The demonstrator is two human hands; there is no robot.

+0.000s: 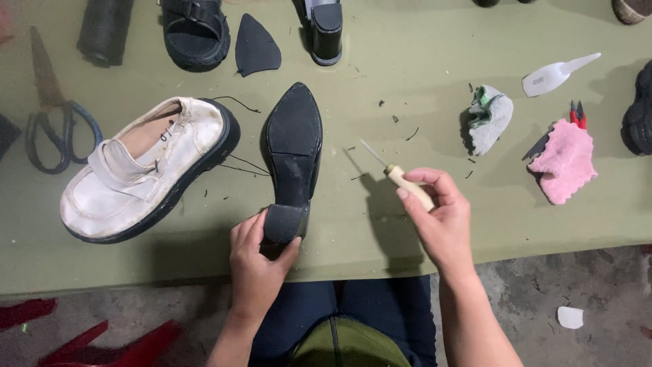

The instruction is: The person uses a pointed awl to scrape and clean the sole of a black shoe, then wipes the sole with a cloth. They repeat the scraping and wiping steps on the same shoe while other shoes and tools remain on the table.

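A black pointed shoe (293, 143) lies sole-up in the middle of the green table (407, 81), its heel toward me. My left hand (257, 261) grips that heel at the table's near edge. My right hand (441, 221) holds an awl (401, 178) with a pale wooden handle, its thin metal point aimed up and left, a short way right of the shoe and apart from it. A white chunky-soled shoe (146, 170) with a dark thread trailing from it lies to the left of the black shoe.
Scissors (58, 122) lie at the far left. At the back are a dark thread spool (105, 30), a black sandal (195, 32), a black sole piece (257, 46) and a block-heeled shoe (324, 30). To the right lie a grey cloth (490, 119), a white shoehorn (558, 75), a pink cloth (565, 163) and red snips (577, 114).
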